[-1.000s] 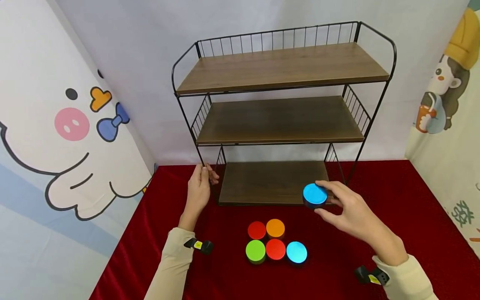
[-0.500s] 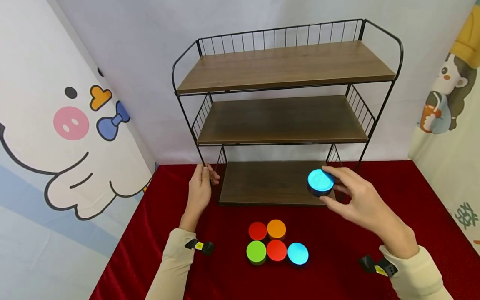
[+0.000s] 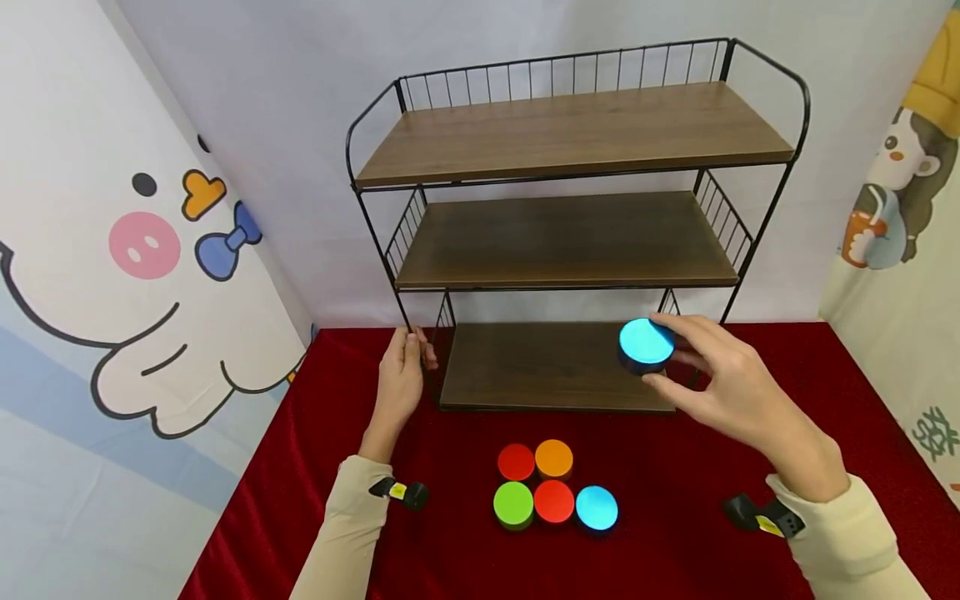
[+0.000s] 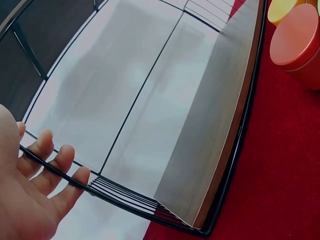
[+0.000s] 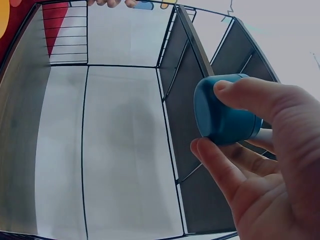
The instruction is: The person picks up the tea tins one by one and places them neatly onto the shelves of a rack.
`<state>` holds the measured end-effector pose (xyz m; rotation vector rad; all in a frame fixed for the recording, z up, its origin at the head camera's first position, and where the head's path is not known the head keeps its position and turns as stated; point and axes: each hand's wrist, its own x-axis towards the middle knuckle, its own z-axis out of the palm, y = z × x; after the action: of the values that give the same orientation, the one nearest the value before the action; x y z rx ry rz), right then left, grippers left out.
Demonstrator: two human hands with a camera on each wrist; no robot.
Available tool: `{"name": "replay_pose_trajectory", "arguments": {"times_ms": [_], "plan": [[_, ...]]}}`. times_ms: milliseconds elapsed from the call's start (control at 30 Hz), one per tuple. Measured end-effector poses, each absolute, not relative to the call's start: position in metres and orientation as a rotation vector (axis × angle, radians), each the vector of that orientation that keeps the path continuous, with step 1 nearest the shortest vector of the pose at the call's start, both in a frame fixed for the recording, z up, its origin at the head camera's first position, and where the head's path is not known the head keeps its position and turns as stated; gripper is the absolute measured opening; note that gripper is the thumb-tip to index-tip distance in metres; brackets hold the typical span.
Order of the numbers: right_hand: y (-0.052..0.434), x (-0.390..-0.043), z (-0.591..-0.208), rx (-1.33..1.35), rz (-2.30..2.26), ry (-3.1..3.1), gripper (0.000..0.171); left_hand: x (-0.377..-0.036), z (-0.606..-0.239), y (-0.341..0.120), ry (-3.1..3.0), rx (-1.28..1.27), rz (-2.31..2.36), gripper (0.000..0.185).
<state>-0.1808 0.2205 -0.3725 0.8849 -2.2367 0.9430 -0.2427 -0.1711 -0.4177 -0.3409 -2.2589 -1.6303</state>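
A three-tier shelf rack of black metal and brown boards stands at the back. My left hand holds its left front post low down; in the left wrist view the fingers curl round the black rod. My right hand pinches a small round blue canister between thumb and fingers, raised in front of the lower tier's right end. In the right wrist view the canister lies on its side relative to the picture, apart from the boards.
On the red cloth, in front of the rack, stand two red canisters, an orange canister, a green canister and a second blue canister. Printed curtains hang at both sides.
My right hand has carried the blue canister upward and slightly right, toward the rack. My left hand has stayed on the post.
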Motion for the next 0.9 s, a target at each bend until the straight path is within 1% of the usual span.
{"name": "replay_pose_trajectory", "arguments": {"times_ms": [200, 300, 367, 500, 567, 667, 733, 900], "plan": [[0.221, -0.184, -0.363, 0.917, 0.932, -2.218, 0.082, -0.242, -0.417, -0.172, -2.261, -0.338, -1.612, 0.027], [0.222, -0.186, -0.359, 0.944, 0.941, -2.190, 0.069, -0.244, -0.418, -0.171, -2.263, -0.337, -1.596, 0.026], [0.223, -0.188, -0.357, 0.964, 0.948, -2.170, 0.065, -0.244, -0.418, -0.171, -2.268, -0.327, -1.592, 0.026], [0.223, -0.191, -0.350, 0.967, 0.930, -2.165, 0.069, -0.244, -0.418, -0.172, -2.271, -0.324, -1.593, 0.028], [0.222, -0.191, -0.346, 0.952, 0.914, -2.173, 0.066, -0.245, -0.418, -0.172, -2.270, -0.329, -1.596, 0.028], [0.220, -0.190, -0.340, 0.922, 0.898, -2.184, 0.073, -0.245, -0.418, -0.173, -2.272, -0.336, -1.600, 0.028], [0.218, -0.190, -0.337, 0.913, 0.895, -2.186, 0.085, -0.245, -0.419, -0.173, -2.273, -0.335, -1.605, 0.030], [0.214, -0.191, -0.333, 0.902, 0.905, -2.181, 0.083, -0.247, -0.419, -0.175, -2.275, -0.358, -1.634, 0.029]]}}
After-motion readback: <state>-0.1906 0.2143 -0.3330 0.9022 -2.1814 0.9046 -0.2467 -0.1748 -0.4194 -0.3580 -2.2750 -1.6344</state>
